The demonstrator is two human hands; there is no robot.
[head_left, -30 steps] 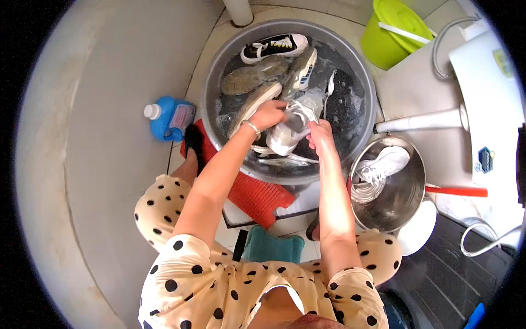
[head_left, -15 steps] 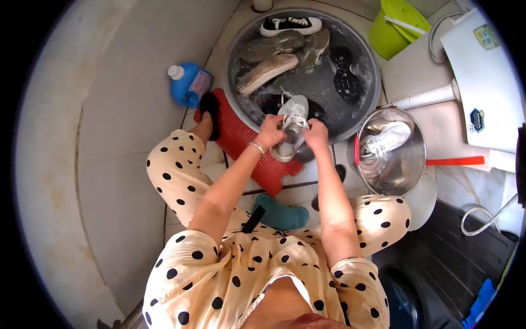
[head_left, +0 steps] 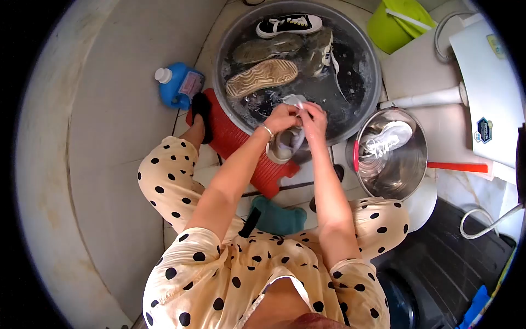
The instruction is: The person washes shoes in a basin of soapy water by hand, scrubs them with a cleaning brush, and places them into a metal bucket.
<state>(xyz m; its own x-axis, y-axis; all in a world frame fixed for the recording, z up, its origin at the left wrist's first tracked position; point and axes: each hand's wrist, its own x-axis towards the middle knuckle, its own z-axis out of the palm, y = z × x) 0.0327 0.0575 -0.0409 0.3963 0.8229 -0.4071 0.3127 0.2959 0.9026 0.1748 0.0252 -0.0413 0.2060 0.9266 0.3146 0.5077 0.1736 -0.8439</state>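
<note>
A wet white sneaker (head_left: 280, 149) is tilted at the near rim of the large grey basin (head_left: 222, 104), its opening toward me. My left hand (head_left: 282, 117) and my right hand (head_left: 314, 118) meet over its lacing, with fingers pinched on the shoelace. The fingers hide most of the lacing and tongue. Beyond them in the basin lie a black-and-white sneaker (head_left: 289, 25), a shoe with its patterned tan sole up (head_left: 263, 78), and greyish shoes (head_left: 267, 48). A thin white strand (head_left: 336, 77) shows over the basin's right half.
Right of the basin, a steel pot (head_left: 402, 174) with a red handle holds another white sneaker (head_left: 390, 137). A blue detergent bottle (head_left: 178, 85) stands left, by a red mat (head_left: 219, 129). A lime-green bucket (head_left: 392, 30) is at the back right. A teal stool (head_left: 279, 216) lies between my legs.
My hands have moved from the sneaker's two sides to its lacing and come together. The sole-up shoe has turned to show more of its sole. A thin white strand now appears at right.
</note>
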